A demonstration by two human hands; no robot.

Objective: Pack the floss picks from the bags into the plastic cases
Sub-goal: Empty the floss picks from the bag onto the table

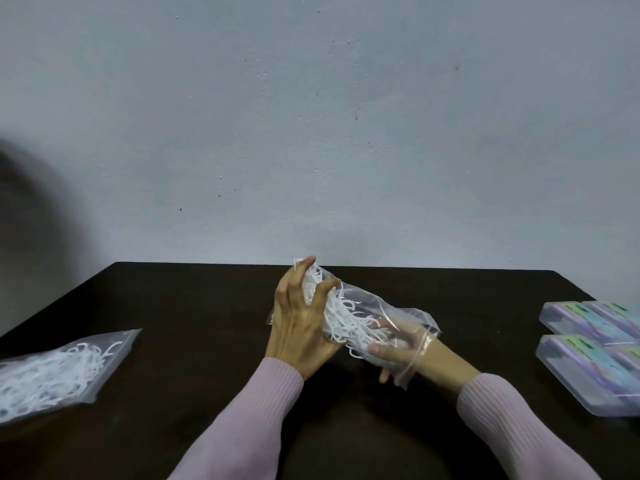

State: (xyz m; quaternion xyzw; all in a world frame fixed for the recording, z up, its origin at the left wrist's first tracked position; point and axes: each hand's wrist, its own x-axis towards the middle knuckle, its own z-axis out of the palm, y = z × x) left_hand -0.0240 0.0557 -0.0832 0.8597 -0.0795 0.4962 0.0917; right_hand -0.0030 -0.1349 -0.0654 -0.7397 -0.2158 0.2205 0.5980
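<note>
A clear plastic bag (388,311) full of white floss picks (346,320) is held above the middle of the dark table. My left hand (299,327) grips the bag's closed far end from outside, fingers curled over it. My right hand (394,344) is inside the bag through its open mouth, and its fingers curl around a bunch of picks. A second clear bag of floss picks (59,372) lies flat at the table's left edge. Several clear plastic cases (588,365) with pastel inserts lie at the right edge.
The dark table (207,306) stands against a pale grey wall. Bare tabletop lies between the left bag and my hands, and between my hands and the cases. Pink sleeves cover both forearms.
</note>
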